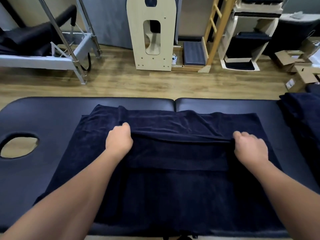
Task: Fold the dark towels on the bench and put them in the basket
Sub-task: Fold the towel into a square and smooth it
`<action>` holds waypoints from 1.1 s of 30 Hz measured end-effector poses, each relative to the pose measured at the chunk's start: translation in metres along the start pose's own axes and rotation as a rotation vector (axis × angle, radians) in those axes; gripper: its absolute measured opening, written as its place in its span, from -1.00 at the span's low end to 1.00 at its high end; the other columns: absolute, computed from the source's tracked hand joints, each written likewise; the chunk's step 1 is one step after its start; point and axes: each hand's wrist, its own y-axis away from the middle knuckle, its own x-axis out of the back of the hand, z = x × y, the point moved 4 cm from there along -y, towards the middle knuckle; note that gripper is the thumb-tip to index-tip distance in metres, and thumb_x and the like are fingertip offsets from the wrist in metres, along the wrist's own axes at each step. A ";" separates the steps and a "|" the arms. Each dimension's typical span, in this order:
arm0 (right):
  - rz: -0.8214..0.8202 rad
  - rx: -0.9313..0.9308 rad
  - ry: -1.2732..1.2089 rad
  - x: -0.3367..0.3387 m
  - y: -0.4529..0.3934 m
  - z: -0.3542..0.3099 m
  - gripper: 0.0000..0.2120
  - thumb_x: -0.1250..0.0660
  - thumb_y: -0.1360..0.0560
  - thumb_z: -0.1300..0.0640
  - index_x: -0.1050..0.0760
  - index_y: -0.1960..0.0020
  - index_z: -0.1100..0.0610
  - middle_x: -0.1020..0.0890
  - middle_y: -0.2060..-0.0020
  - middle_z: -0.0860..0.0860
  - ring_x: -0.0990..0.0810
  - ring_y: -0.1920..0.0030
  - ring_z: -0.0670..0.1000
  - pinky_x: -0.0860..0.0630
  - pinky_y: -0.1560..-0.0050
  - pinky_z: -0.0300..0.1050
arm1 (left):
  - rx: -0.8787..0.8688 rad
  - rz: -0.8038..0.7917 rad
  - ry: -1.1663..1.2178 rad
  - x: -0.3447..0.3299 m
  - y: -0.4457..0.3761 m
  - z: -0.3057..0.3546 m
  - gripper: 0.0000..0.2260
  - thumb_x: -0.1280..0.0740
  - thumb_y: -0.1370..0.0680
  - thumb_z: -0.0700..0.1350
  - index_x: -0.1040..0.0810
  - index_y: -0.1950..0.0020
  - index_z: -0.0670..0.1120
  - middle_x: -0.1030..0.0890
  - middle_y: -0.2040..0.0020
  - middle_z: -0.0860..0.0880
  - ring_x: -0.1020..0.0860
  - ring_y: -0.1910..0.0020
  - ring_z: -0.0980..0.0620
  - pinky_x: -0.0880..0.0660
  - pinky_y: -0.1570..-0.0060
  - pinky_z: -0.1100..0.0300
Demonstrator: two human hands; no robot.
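**Folding a dark towel on the desk**

Gripping the raised edge of a navy towel (173,153), both hands work mid-fold. The left hand (119,138) pinches the edge at its left end, fingers curled around the cloth; the right hand (250,147) does the same at the right end. The towel lies spread across the middle of the padded desk (43,115), hanging over its near side. The fold looks partly made; the next move likely calls for carrying the edge to the far side and laying it flat. More dark towels (301,115) are heaped at the right end. A face hole (19,147) sits at left. Beyond lie wood floor (121,80) and exercise frames. No basket is visible.
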 end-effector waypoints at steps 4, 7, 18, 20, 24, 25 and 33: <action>0.035 0.013 -0.054 0.003 -0.076 -0.008 -0.78 -0.29 -0.42 0.34 -0.29 0.11 0.11 -0.54 0.21 0.10 -0.55 0.19 0.21 -0.28 0.25 -0.01 | 0.027 0.074 0.033 0.007 -0.062 0.018 -0.81 -0.19 -0.53 -0.36 -0.42 -0.11 -0.18 -0.55 -0.05 -0.20 -0.51 0.07 -0.22 -0.42 0.14 -0.01; 0.075 -0.087 -0.093 -0.002 -0.119 -0.010 -0.76 -0.30 -0.44 0.30 -0.40 -0.08 0.12 -0.54 0.07 0.13 -0.53 0.08 0.22 -0.32 0.14 0.01 | 0.063 -0.083 0.061 -0.013 -0.091 0.034 -0.55 -0.30 -0.62 -0.19 -0.24 -0.46 -0.17 -0.17 -0.55 -0.29 -0.47 -0.26 -0.31 -0.43 -0.04 -0.04; 0.065 0.098 -0.241 -0.073 -0.028 -0.069 -0.66 -0.43 -0.46 0.07 -0.57 -0.20 0.15 -0.57 -0.19 0.13 -0.54 -0.19 0.21 -0.49 -0.06 0.17 | -0.355 -0.578 -0.220 -0.126 -0.003 0.148 0.04 -0.42 -0.38 0.41 0.38 -0.49 0.44 0.52 -0.53 -0.20 0.41 -0.50 -0.46 0.08 -0.32 -0.61; 0.049 0.056 -0.277 -0.084 0.002 -0.062 -0.57 -0.38 -0.52 0.06 -0.51 -0.36 0.12 -0.50 -0.38 0.11 -0.45 -0.40 0.16 -0.45 -0.26 0.21 | -0.307 -0.598 -0.260 -0.129 -0.006 0.155 0.12 -0.47 -0.35 0.40 0.44 -0.46 0.44 0.56 -0.50 -0.24 0.40 -0.47 -0.51 0.03 -0.29 -0.65; -0.120 -0.064 -0.292 -0.093 0.047 -0.040 -0.48 -0.32 -0.57 -0.05 -0.39 -0.50 0.00 -0.37 -0.52 0.01 -0.27 -0.55 0.07 -0.35 -0.36 0.35 | -0.269 -0.619 -0.381 -0.126 -0.009 0.171 0.19 -0.51 -0.35 0.35 0.46 -0.51 0.31 0.45 -0.52 -0.37 0.29 -0.49 -0.57 -0.05 -0.31 -0.62; -0.171 -0.085 -0.296 -0.092 0.054 -0.034 -0.47 -0.27 -0.59 -0.09 -0.33 -0.53 -0.04 -0.31 -0.55 -0.02 -0.20 -0.58 0.04 -0.33 -0.37 0.36 | -0.295 -0.602 -0.412 -0.124 -0.007 0.181 0.17 -0.51 -0.39 0.29 0.43 -0.55 0.22 0.40 -0.53 -0.39 0.26 -0.51 -0.56 -0.06 -0.32 -0.61; -0.184 -0.085 -0.532 -0.072 0.018 0.022 -0.62 -0.24 -0.63 -0.07 -0.45 -0.41 0.01 -0.44 -0.38 -0.10 -0.45 -0.33 0.01 -0.49 -0.22 -0.05 | -0.291 -0.696 -0.248 -0.143 0.005 0.250 0.33 -0.64 -0.24 0.25 0.53 -0.39 0.46 0.63 -0.42 -0.29 0.45 -0.44 -0.54 -0.07 -0.20 -0.70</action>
